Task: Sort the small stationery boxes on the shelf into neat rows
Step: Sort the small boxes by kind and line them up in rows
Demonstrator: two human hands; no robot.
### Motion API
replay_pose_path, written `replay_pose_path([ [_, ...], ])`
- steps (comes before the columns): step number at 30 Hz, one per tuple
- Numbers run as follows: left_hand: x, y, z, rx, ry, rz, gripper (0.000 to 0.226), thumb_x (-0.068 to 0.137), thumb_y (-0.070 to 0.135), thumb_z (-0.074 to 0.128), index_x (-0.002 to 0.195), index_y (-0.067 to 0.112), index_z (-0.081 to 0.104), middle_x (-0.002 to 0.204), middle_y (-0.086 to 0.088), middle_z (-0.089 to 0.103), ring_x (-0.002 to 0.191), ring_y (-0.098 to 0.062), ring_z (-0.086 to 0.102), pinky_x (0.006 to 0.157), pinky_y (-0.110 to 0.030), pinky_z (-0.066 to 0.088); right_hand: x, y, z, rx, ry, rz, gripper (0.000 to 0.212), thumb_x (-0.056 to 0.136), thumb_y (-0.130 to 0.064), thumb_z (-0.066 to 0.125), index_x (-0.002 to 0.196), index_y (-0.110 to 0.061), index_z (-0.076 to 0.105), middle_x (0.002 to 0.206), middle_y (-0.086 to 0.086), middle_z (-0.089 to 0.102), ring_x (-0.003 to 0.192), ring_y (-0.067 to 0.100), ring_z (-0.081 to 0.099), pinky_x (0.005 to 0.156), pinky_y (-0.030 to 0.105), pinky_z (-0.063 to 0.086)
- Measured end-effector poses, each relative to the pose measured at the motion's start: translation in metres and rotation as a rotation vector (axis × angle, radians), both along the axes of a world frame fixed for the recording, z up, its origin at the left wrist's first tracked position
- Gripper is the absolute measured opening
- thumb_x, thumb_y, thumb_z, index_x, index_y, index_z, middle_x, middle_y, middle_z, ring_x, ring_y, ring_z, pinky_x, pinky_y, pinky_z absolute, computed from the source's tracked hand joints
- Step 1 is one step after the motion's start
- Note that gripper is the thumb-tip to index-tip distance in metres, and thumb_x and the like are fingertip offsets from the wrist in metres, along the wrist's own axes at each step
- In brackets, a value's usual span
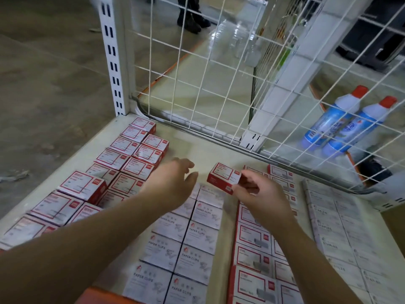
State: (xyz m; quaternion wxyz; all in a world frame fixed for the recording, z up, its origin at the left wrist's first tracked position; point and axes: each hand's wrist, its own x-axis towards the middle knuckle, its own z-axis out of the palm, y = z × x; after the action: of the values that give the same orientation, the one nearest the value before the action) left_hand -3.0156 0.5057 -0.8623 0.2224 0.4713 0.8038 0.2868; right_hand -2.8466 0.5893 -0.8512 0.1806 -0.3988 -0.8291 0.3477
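My right hand (258, 194) pinches a small red-and-white stationery box (223, 177) by its right end and holds it just above the shelf (197, 148). Just left of that box hovers my left hand (173, 183), fingers relaxed and holding nothing, over the red boxes (133, 156) that run in rows along the left side. White paper clip boxes (192, 235) lie in two rows down the middle. More red-framed boxes (254, 238) line up under my right arm, and white staples boxes (335, 227) fill the right side.
A white wire grid panel (219, 84) closes the back of the shelf. A slotted white upright (111, 58) stands at the back left corner. Two blue bottles with red caps (341, 121) lie behind the grid at right. A person's dark shoes (190, 18) stand on the floor beyond.
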Motion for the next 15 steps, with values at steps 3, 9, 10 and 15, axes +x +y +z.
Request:
replay_pose_path([
  [3,-0.024,-0.003,0.0,-0.039,0.138,0.047,0.036,0.097,0.029,0.043,0.129,0.017,0.051,0.123,-0.001,0.052,0.108,-0.017,0.052,0.091,-0.029,0.042,-0.017,0.003,-0.002,0.011,-0.039,0.01,0.022,0.085,-0.022,0.061,0.08,-0.042,0.054,0.082,-0.021,0.062,0.08,-0.009,0.057,0.068,0.01,0.041],
  [9,-0.072,-0.004,0.0,-0.186,0.391,0.011,0.04,0.097,0.028,0.038,0.134,0.014,0.045,0.142,-0.003,0.041,0.13,-0.02,0.036,0.106,-0.033,0.031,-0.057,0.018,-0.006,0.087,-0.11,-0.02,0.02,0.086,-0.027,0.06,0.106,-0.025,0.062,0.095,-0.01,0.066,0.088,0.002,0.059,0.071,0.017,0.047],
  [10,-0.079,-0.004,0.0,-0.209,0.405,0.001,0.042,0.098,0.028,0.038,0.137,0.015,0.042,0.145,-0.002,0.037,0.134,-0.019,0.032,0.108,-0.032,0.028,-0.064,0.021,-0.006,0.091,-0.117,-0.02,0.022,0.087,-0.028,0.059,0.109,-0.025,0.061,0.097,-0.01,0.066,0.088,0.001,0.059,0.066,0.014,0.044],
  [15,-0.104,-0.002,-0.009,-0.237,0.412,-0.06,0.045,0.099,0.029,0.036,0.143,0.019,0.033,0.152,0.001,0.026,0.14,-0.017,0.024,0.114,-0.034,0.022,-0.102,0.04,-0.015,0.101,-0.128,-0.061,0.017,0.086,-0.025,0.061,0.101,-0.019,0.064,0.089,-0.008,0.066,0.08,0.004,0.06,0.064,0.018,0.045],
])
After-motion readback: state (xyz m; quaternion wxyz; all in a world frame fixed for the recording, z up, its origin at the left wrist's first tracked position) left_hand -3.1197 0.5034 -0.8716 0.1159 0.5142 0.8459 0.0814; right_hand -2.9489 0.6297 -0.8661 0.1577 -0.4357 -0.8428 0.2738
